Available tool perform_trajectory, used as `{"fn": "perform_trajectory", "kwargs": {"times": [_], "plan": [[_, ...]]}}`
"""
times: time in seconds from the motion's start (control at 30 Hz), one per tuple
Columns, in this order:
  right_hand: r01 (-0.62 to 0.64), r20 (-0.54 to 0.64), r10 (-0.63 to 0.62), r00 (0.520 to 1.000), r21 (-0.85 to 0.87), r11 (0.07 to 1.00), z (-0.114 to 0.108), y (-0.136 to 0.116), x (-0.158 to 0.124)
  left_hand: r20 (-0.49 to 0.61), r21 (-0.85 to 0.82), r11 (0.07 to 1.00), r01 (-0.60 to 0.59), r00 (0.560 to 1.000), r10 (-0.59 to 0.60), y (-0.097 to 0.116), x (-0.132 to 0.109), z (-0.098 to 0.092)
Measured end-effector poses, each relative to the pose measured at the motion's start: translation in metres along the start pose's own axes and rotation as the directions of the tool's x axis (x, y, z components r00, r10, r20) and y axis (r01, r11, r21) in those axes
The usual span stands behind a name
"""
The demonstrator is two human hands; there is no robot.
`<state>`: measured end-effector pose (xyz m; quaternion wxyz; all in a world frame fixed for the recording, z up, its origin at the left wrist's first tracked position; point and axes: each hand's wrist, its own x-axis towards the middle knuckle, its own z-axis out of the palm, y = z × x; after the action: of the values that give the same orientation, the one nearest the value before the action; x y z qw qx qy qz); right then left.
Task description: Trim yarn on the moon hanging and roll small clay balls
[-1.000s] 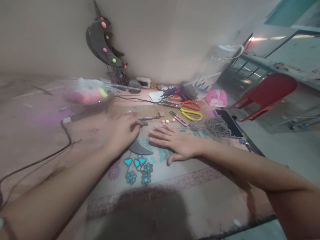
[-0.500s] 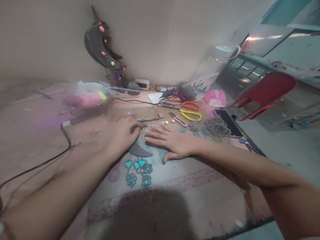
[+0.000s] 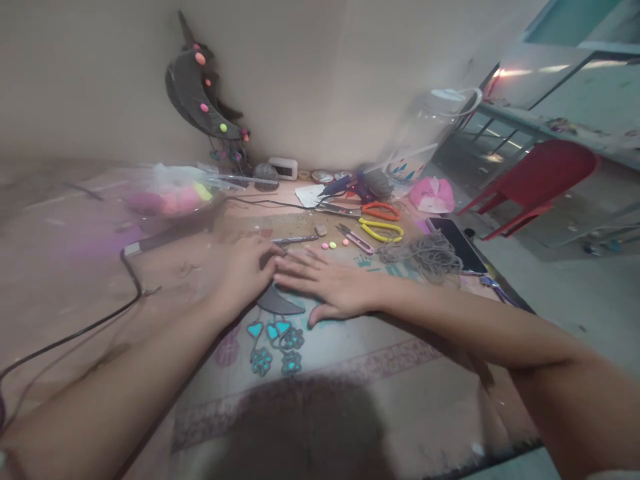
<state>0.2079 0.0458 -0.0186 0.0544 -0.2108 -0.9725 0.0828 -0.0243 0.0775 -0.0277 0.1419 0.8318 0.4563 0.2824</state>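
Note:
A dark grey crescent moon (image 3: 283,303) lies on the table, its upper part covered by my hands. My left hand (image 3: 247,263) is curled over the crescent's left side, thumb and forefinger closed at its upper end. Stretched flat, with fingers spread, my right hand (image 3: 333,283) rests at the crescent's right, fingertips beside my left thumb. From the crescent's lower edge hang cords with turquoise hearts (image 3: 255,330) and grey flower pendants with turquoise centres (image 3: 261,362). Small pink, yellow and orange pompoms (image 3: 333,245) lie beyond my right fingers.
Behind my hands lie a pen (image 3: 295,240), pink thread snips (image 3: 357,240), yellow-handled pliers (image 3: 383,231), orange-handled scissors (image 3: 380,212) and a glue gun (image 3: 345,187). Grey yarn (image 3: 433,257) and a phone (image 3: 457,243) are at right. A finished-looking pompom crescent (image 3: 193,93) leans on the wall.
My right hand has slid left, bringing its fingertips up to my left thumb and over part of the crescent. My left hand stays nearly in place.

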Motion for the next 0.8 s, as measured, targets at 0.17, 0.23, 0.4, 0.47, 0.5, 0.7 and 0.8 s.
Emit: {"fn": "perform_trajectory", "kwargs": {"times": [0.17,0.23,0.4,0.47,0.5,0.7,0.8], "plan": [[-0.085,0.066,0.083,0.994,0.03,0.996,-0.008,-0.008,-0.056,-0.02,0.021,1.0,-0.008,1.0,0.008,0.004,0.002,0.001],[-0.03,0.093,0.027,0.995,0.03,0.999,-0.007,-0.03,-0.06,-0.021,0.021,1.0,-0.002,1.0,0.002,0.004,0.002,0.002],[0.152,0.012,-0.153,0.988,0.049,0.987,0.004,-0.054,-0.019,-0.028,0.018,1.0,0.002,1.0,-0.002,0.002,0.002,0.003],[0.111,-0.038,-0.109,0.993,0.087,0.99,0.005,-0.044,-0.005,-0.014,0.01,1.0,0.005,1.0,-0.004,0.002,0.002,0.002],[0.076,-0.071,-0.068,0.995,0.123,0.989,0.003,-0.037,-0.002,-0.002,0.003,1.0,0.005,1.0,-0.005,0.002,0.002,0.001],[-0.197,-0.353,0.331,0.875,0.365,0.91,-0.034,-0.012,-0.034,0.013,0.02,1.0,0.017,1.0,-0.017,0.005,0.001,0.0],[-0.356,-0.35,0.464,0.814,0.332,0.874,-0.041,-0.014,-0.054,0.004,0.02,0.999,0.031,1.0,-0.031,0.006,0.001,0.001]]}}
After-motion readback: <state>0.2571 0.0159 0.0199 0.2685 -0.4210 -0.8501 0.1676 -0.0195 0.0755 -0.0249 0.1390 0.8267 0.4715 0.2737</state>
